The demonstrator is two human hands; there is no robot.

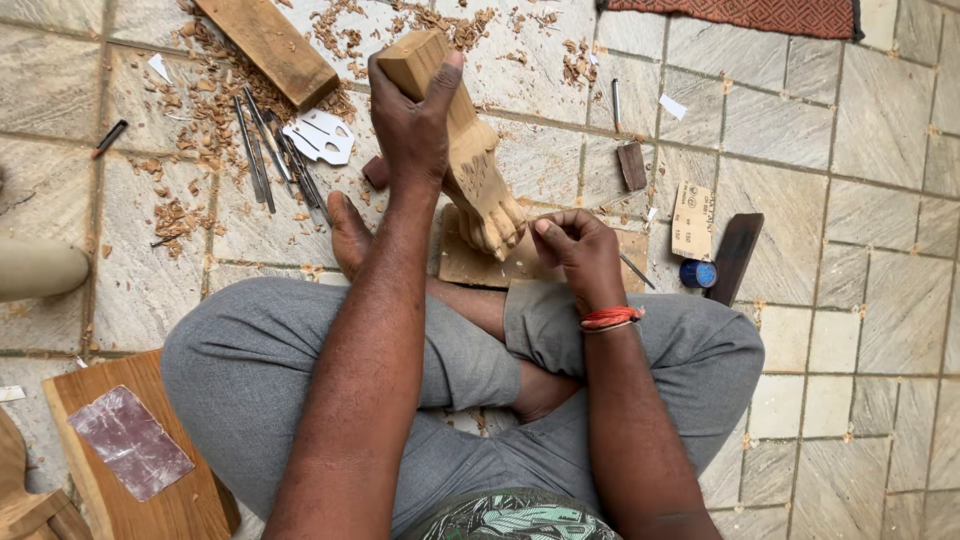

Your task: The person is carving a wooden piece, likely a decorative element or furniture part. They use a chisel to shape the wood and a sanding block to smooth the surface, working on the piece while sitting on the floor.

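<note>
**Head view: carved paw steadied on a block, small tool at the toes**

Head view looked down on a person seated cross-legged on a stone floor point(850, 130). The left hand point(412, 125) was clenched around the upper, squared end of a carved leg point(470, 150), holding it tilted with the paw end down. The paw rested on a flat wood block point(470, 268) just ahead of the shins. The right hand point(578, 245) was closed in a pinch beside the toes; a thin metal tool point(636, 271) stuck out behind the hand, its working end hidden by the fingers.

Around: chisels point(272, 150) lay loose to the left among shavings point(200, 110), next to a plank point(268, 45). A blue cap point(698, 273), a dark strip point(735, 255) and a sandpaper scrap point(692, 220) sat to the right. A board with a sandpaper sheet point(130, 440) lay near the left knee.

Risks, as judged:
- Only one hand held the leg, high up. Side pressure at the toes could make the paw skate off the block.
- The bare foot point(348, 235) lay just beside the block; a slipped tool could reach it.
- The tool point worked close to the left forearm's line; a hard push through soft grain could overrun.
- Loose chisels near the foot were a cut hazard on any shift.
</note>
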